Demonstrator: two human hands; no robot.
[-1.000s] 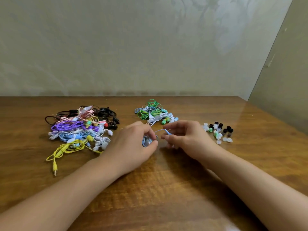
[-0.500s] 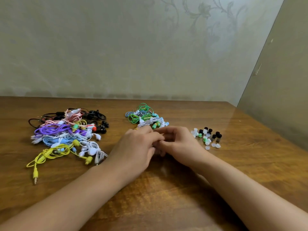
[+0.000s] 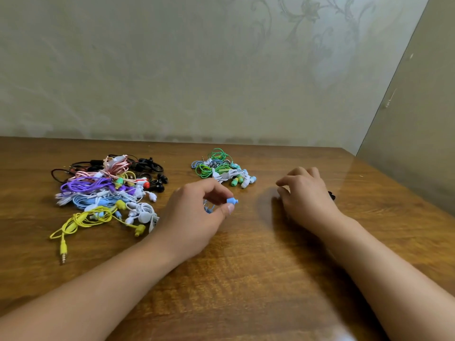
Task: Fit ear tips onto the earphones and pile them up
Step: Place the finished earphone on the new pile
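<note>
Far to my left on the wooden table [image 3: 246, 279] lies a big tangle of earphones [image 3: 105, 193] in black, pink, purple, pale blue, white and yellow, with a yellow plug [image 3: 63, 252] trailing toward me. Nothing lies between that heap and my left hand [image 3: 197, 212], which sits just beside its white cables. I pinch a blue earbud [image 3: 232, 201] between my thumb and forefinger, the other fingers curled loosely around its thin blue cable [image 3: 208, 207]. The bud sticks out past my fingertips, its long axis roughly level and its narrow nozzle end pointing right, toward my other hand. Behind it, farther back on the table, sits a smaller pile [image 3: 222, 168] of green, white and teal earphones, apart from my fingers. My right hand [image 3: 305, 193] hovers low over the table to the right, fingers bent downward; whether they grip anything I cannot tell, since the hand covers what is under it. Only a dark ear tip [image 3: 331, 194] peeks out past its far edge.
</note>
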